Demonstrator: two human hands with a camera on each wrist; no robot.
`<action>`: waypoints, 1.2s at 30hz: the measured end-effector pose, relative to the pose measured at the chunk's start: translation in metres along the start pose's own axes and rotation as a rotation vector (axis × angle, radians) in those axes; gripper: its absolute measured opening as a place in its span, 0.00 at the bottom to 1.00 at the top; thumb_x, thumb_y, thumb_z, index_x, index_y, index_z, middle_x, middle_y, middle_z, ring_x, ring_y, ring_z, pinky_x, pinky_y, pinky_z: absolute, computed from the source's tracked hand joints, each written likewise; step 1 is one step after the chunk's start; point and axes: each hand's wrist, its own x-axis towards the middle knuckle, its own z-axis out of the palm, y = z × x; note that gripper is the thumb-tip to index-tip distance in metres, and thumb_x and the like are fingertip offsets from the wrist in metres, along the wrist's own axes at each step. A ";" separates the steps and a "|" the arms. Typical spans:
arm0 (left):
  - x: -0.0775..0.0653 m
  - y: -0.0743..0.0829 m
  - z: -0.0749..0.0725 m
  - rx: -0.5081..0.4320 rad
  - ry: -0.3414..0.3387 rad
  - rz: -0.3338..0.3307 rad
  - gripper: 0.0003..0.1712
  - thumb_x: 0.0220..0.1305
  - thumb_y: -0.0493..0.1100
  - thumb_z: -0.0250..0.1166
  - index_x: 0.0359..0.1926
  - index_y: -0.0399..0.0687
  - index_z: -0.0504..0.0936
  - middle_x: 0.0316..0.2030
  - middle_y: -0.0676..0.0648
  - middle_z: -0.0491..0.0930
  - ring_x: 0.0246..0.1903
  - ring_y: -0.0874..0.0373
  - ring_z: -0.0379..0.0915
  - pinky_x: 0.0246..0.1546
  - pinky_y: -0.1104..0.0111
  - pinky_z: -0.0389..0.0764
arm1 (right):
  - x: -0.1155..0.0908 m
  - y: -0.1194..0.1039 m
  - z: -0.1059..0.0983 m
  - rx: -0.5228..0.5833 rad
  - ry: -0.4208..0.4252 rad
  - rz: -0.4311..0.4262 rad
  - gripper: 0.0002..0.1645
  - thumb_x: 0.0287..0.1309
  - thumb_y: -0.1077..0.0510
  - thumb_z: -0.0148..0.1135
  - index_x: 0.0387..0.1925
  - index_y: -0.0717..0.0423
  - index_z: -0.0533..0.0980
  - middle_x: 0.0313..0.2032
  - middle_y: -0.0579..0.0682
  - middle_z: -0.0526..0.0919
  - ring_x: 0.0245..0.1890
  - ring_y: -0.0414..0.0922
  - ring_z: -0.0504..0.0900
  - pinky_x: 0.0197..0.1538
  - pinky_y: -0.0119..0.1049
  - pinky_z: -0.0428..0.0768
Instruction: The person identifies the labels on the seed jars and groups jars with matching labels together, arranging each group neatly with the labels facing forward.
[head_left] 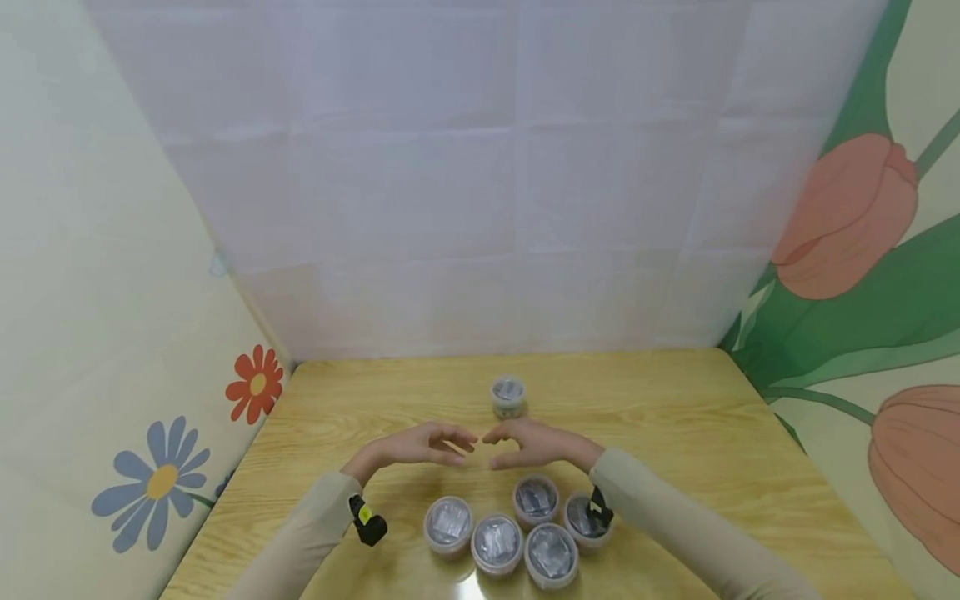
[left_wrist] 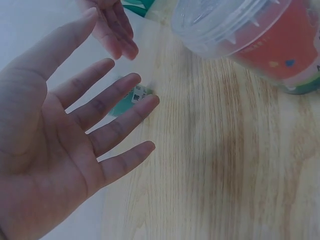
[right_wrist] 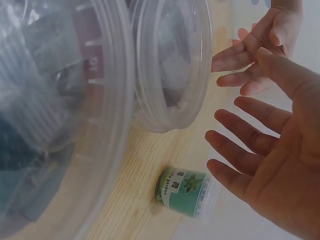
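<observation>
Standing nearest the person, five round tubs (head_left: 498, 543) with see-through lids crowd together on the wood-grain counter (head_left: 675, 417). Grey and silvery wrapped packets (head_left: 551, 552) show beneath the lids; what the packets hold cannot be told. The left wrist view shows a reddish tub (left_wrist: 280, 47) from the side. A black wrist device (head_left: 599, 506) partly covers the rightmost tub (head_left: 577, 521); lifting that wrist a little would likely avoid a knock.

Just beyond the cluster, the left hand (head_left: 422, 443) and the right hand (head_left: 538, 442) face each other, fingers loosely extended, fingertips near but apart. Both are released, grasping nothing. For gripping any tub, level pressure from both sides, below the lid's rim, would probably serve best, since squeezing the lid could loosen it.

Farther off, just past the right hand, a single tub (head_left: 507, 400) stands upright; the right wrist view shows its green, leaf-printed label (right_wrist: 187, 192). Through its clear lid, something grey is visible. Beyond the counter hangs white cloth (head_left: 450, 200).
</observation>
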 end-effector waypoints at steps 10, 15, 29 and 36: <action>-0.006 0.007 0.008 0.009 -0.019 -0.023 0.33 0.63 0.52 0.59 0.65 0.43 0.64 0.60 0.41 0.68 0.57 0.47 0.69 0.52 0.67 0.76 | -0.003 -0.008 0.001 -0.031 -0.020 -0.008 0.32 0.58 0.42 0.59 0.57 0.58 0.72 0.54 0.51 0.77 0.54 0.48 0.75 0.56 0.38 0.75; -0.007 0.005 0.008 0.000 -0.040 -0.026 0.31 0.64 0.51 0.59 0.65 0.44 0.64 0.61 0.40 0.67 0.58 0.43 0.68 0.53 0.68 0.75 | -0.004 -0.009 0.001 -0.027 -0.018 -0.020 0.31 0.58 0.44 0.59 0.57 0.59 0.72 0.53 0.52 0.78 0.54 0.48 0.75 0.56 0.39 0.74; -0.016 0.005 0.008 -0.039 -0.147 0.026 0.33 0.64 0.46 0.59 0.65 0.34 0.60 0.62 0.29 0.62 0.59 0.33 0.63 0.53 0.71 0.75 | -0.005 -0.016 0.007 -0.042 -0.057 -0.018 0.30 0.58 0.45 0.60 0.57 0.58 0.71 0.53 0.53 0.77 0.55 0.50 0.74 0.57 0.38 0.74; -0.020 0.004 0.008 -0.028 -0.167 0.009 0.33 0.63 0.45 0.61 0.65 0.37 0.61 0.62 0.31 0.63 0.60 0.36 0.63 0.55 0.69 0.73 | -0.006 -0.020 0.006 -0.080 -0.092 0.008 0.33 0.56 0.41 0.61 0.58 0.54 0.71 0.54 0.51 0.76 0.54 0.49 0.74 0.56 0.38 0.74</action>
